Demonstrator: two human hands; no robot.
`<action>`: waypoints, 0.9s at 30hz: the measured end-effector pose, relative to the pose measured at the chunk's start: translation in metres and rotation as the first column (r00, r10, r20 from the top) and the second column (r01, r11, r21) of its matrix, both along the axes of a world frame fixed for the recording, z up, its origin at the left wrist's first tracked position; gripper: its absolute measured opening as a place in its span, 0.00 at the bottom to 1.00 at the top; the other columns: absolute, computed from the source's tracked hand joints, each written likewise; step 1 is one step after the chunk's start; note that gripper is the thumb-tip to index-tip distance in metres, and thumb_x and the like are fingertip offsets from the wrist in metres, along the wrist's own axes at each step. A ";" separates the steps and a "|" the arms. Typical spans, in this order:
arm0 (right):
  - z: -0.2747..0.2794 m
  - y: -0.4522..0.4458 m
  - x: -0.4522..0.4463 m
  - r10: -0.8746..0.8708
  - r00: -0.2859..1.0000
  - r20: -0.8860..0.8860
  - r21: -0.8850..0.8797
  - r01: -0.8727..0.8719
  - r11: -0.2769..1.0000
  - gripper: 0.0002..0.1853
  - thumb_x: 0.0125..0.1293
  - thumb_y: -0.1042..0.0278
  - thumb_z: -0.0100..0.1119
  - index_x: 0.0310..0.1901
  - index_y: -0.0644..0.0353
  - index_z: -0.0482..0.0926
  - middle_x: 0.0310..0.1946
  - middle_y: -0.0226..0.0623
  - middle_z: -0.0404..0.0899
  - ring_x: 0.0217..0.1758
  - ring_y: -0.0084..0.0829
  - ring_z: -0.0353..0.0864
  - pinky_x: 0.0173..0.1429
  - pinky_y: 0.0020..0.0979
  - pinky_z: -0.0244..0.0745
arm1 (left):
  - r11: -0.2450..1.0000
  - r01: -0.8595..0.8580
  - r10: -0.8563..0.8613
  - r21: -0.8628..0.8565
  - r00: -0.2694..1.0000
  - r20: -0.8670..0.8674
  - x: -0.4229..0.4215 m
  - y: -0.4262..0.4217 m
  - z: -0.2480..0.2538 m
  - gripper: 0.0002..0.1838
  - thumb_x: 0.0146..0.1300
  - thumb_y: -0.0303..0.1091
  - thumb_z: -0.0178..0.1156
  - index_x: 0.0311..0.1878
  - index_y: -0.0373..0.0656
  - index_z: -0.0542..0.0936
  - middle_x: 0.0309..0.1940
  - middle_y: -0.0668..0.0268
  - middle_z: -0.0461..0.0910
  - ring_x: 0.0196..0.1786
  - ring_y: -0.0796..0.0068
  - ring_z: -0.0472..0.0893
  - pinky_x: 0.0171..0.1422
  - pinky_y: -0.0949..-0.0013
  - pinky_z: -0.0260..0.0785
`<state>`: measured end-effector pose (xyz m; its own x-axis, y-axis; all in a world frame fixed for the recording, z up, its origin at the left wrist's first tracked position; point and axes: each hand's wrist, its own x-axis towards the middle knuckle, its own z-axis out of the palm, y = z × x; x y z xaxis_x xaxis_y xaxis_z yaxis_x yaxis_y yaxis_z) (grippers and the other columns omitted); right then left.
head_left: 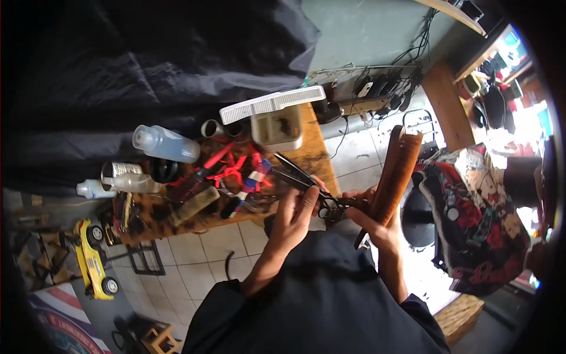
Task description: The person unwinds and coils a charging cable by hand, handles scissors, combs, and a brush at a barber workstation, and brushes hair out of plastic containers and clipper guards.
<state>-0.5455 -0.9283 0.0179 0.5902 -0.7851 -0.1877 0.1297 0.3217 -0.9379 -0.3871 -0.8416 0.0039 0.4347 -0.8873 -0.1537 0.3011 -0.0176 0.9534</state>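
Grip of the left hand (295, 215): thumb and fingers pinch a pair of dark metal scissors (298, 175) near the base of the blades, and the fingers of the right hand (380, 227) meet them at the finger rings. That right grip is also closed around a long brown tool (394, 180), a brush or a comb, I cannot tell which, standing steeply upright in the view.

Single view, from the head, looking down past the person's black clothing (318, 295): the scissors are in the middle, between the two hands, blades slightly parted and pointing left and far, toward a wooden counter (320, 147). On its far part sit a white tub (286, 146) and, at the tub's far rim, a long white ridged piece (271, 103). Farther left are a bluish bottle (174, 144) and a jumble of red tools (218, 158). Dark cloth (130, 59) fills the far left; patterned fabric (480, 218) is at the right. Pale tiles (203, 248) show below the counter.

What could go wrong, in my judgement: a finger so close to the parted blades could be nicked if the rings were squeezed together. Because the right hand manages two things at once, the brown tool could slip, or the scissors could twist loose and drop onto the hard tiles.
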 end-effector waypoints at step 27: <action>-0.011 -0.109 -0.024 -0.173 0.985 0.021 0.111 0.170 0.979 0.08 0.60 0.80 0.60 0.33 0.66 0.68 0.36 0.46 0.78 0.41 0.34 0.81 0.43 0.34 0.84 | 0.988 -0.148 0.153 0.052 0.982 -0.114 -0.051 -0.128 -0.008 0.16 0.70 0.38 0.53 0.56 0.40 0.75 0.32 0.76 0.74 0.32 0.89 0.69 0.36 0.83 0.63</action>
<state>-0.5700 -1.0375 0.0071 0.4553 -0.8511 -0.2614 0.2200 0.3920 -0.8933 -0.4385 -0.9691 -0.0038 0.5391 -0.8049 -0.2481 0.4133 -0.0038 0.9106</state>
